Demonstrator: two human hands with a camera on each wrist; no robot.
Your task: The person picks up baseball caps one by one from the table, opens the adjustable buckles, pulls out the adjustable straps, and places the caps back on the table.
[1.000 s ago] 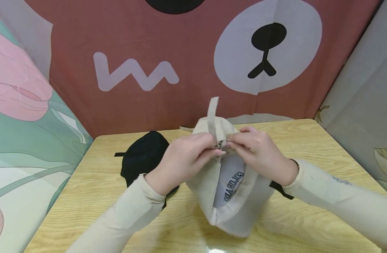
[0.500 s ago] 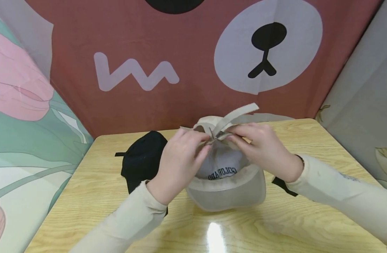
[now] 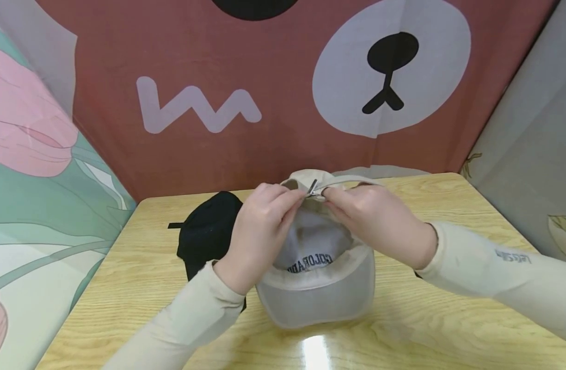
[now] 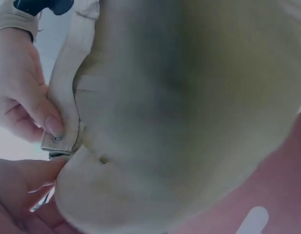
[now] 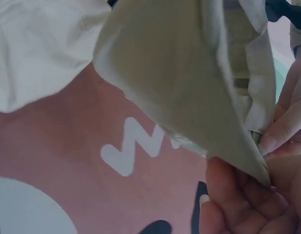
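Observation:
A beige baseball cap (image 3: pixel 315 308) is held with its brim toward me and its inside showing, with mirrored dark lettering on it. Both hands meet at its back strap (image 3: pixel 352 179), by a small metal buckle (image 3: pixel 313 189). My left hand (image 3: pixel 264 226) pinches the fabric left of the buckle. On the other side, my right hand (image 3: pixel 375 218) pinches the strap by the buckle. In the left wrist view, a thumb presses the strap (image 4: pixel 65 97) beside a metal eyelet (image 4: pixel 57 139). The right wrist view shows fingers gripping the cap's edge (image 5: pixel 238 146).
A black cap (image 3: pixel 208 231) lies on the wooden table (image 3: pixel 139 288), left of the beige cap and partly behind my left arm. A printed cloth (image 3: pixel 283 103) hangs behind the table. Pale fabric (image 5: pixel 38 53) also appears in the right wrist view.
The beige cap has turned from a sideways tilt so its brim faces me. Its loose strap end has swung from upright down to the right. My hands stay at the buckle.

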